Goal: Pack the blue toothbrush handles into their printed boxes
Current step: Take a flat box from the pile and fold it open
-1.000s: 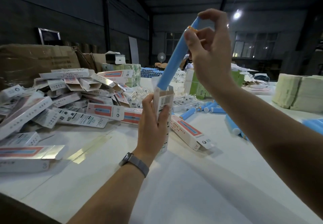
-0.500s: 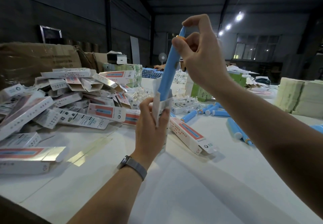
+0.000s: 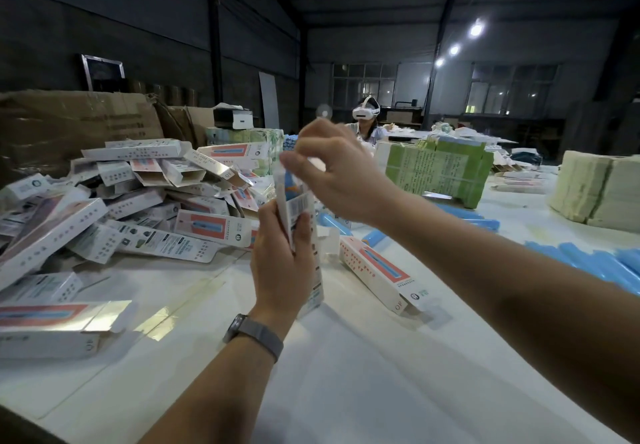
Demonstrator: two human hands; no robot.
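Observation:
My left hand (image 3: 280, 263) grips a printed box (image 3: 302, 208) upright above the white table (image 3: 346, 374), open end up. A blue toothbrush handle (image 3: 289, 183) stands in it, sunk almost fully; only a short blue piece shows at the mouth. My right hand (image 3: 336, 173) hovers over the box top, blurred. Its curled fingertips pinch the top end of the handle.
A heap of printed boxes (image 3: 156, 201) fills the left side, with one open box (image 3: 52, 322) nearer me. Another box (image 3: 377, 270) lies right of my hands. Loose blue handles (image 3: 602, 267) lie right. A green bundle (image 3: 440, 169), pale stack (image 3: 599, 190) and seated person (image 3: 367, 121) are behind.
My right hand has come down with the blue handle, which slid from sticking high out of the box to nearly all inside. My left hand kept hold of the box.

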